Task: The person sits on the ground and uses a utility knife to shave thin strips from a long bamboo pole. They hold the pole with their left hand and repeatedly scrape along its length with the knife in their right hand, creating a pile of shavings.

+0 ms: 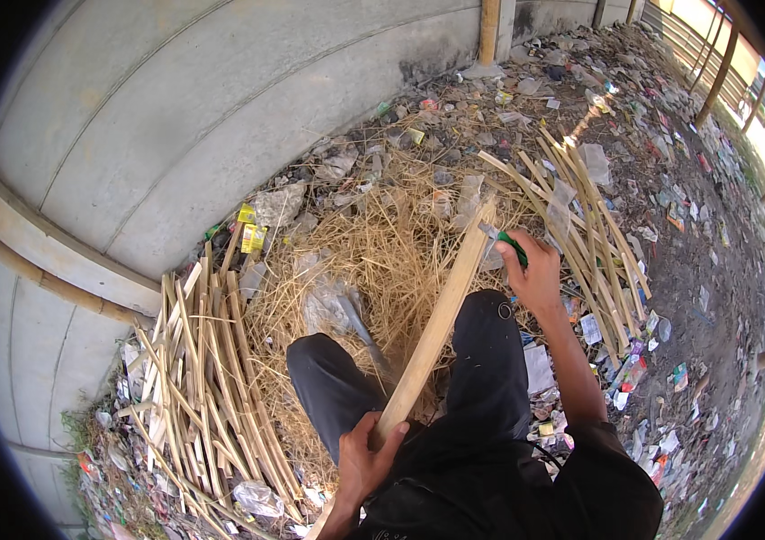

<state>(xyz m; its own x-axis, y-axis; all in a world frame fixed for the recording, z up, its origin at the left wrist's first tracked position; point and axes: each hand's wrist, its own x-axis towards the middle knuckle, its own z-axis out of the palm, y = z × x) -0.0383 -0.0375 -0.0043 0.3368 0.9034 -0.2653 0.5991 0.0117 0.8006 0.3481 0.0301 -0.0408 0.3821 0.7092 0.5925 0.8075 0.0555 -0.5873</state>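
From the head view, your left hand (366,454) has its grip closed around the lower end of a long, flat, pale bamboo slat (436,324), which slants up and to the right across your black-trousered right knee (488,351). Your right hand (535,270) is clenched on a green-handled knife (508,241), its blade touching the slat near the upper end. A heap of dry yellowish shavings (382,252) covers the ground ahead of your knees. To your left lies a stack of split bamboo strips (193,378) beside the grey concrete wall (220,108); another bundle of thin bamboo strips (580,216) lies just beyond your right hand. Scraps of plastic litter (670,198) dot the dirt floor on the right.
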